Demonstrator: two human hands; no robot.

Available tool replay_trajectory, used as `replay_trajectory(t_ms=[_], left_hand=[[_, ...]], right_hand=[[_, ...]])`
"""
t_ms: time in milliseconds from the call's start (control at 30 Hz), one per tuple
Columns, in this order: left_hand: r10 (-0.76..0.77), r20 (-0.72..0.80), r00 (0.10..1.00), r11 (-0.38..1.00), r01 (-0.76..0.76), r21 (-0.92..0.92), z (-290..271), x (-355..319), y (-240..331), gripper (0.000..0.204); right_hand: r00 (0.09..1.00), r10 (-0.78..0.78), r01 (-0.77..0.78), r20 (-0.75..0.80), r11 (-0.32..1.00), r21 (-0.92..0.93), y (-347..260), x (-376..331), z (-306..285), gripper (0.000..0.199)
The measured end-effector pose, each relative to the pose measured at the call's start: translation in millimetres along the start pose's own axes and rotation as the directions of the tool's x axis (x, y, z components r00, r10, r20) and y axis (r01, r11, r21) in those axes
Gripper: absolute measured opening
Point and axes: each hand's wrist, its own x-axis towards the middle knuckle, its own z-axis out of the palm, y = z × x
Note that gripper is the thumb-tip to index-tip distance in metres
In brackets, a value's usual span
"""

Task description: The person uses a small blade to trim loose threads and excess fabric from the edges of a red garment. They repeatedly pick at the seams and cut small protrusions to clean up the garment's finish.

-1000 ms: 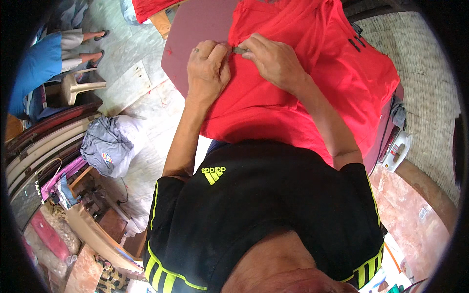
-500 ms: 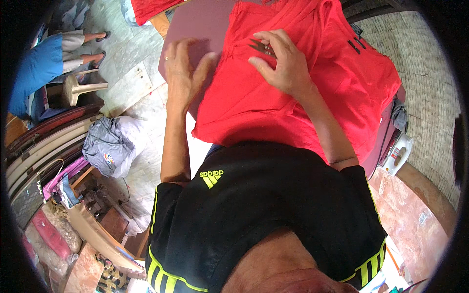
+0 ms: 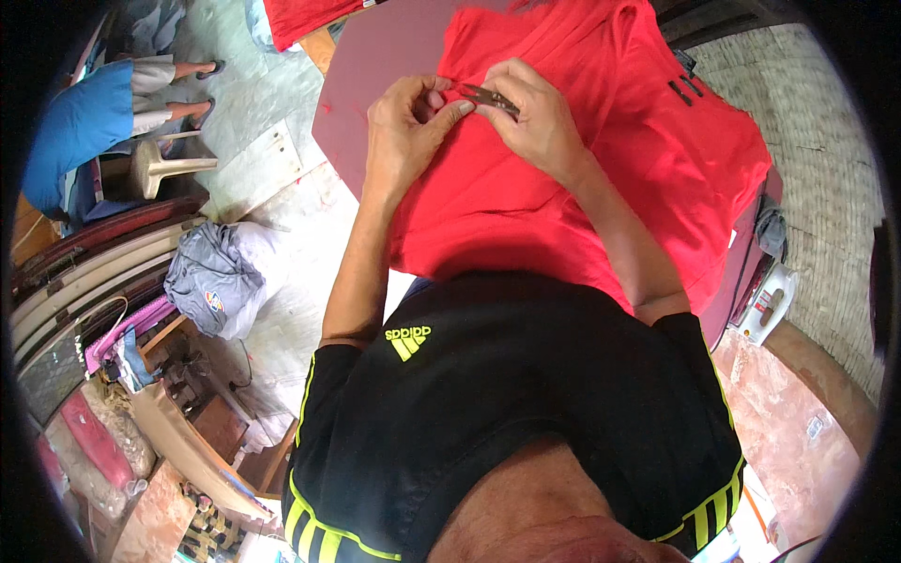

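Note:
A large red cloth lies spread over a padded mauve board in front of me. My right hand is closed round small dark thread snips, their blades pointing left at the cloth's left edge. Right beside the blade tips, my left hand pinches the edge of the red cloth between thumb and fingers. Whether a loose thread is caught between the blades is too small to tell. Two short dark marks show on the cloth's far right part.
A white iron stands at the board's right edge. On the left, a grey bundle of cloth lies on the floor near a beige plastic chair. Farther back is another person in blue. More red cloth lies at the top.
My left hand has moved right from above the bare board and closed on the cloth's edge. The snips in my right hand have come slightly left and down to meet it.

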Motion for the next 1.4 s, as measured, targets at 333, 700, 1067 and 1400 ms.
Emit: replay_trajectory(t_ms=[333, 700, 1067, 1400], left_hand=[[0.031, -0.061, 0.998, 0.994, -0.037, -0.107, 18.1, 3.0, -17.0, 0.009], [-0.071, -0.006, 0.997, 0.939, 0.065, -0.337, 16.2, -7.1, -16.1, 0.008], [0.028, -0.074, 0.997, 0.99, -0.038, -0.134, 12.1, -12.8, 2.1, 0.003], [0.116, -0.116, 0.986, 0.993, -0.116, 0.011, -31.6, -11.4, -7.4, 0.036]], right_hand=[[0.971, 0.237, -0.221, -0.014, 0.922, 0.317, -16.3, -9.9, -7.7, 0.028], [0.958, 0.11, -0.067, 0.264, 0.984, -0.165, -20.7, 9.8, -23.0, 0.017], [0.945, 0.069, 0.002, 0.32, 0.976, -0.218, -28.4, 18.8, -16.7, 0.015], [0.947, 0.237, -0.308, 0.218, 0.864, 0.398, -4.3, -11.4, -10.5, 0.033]])
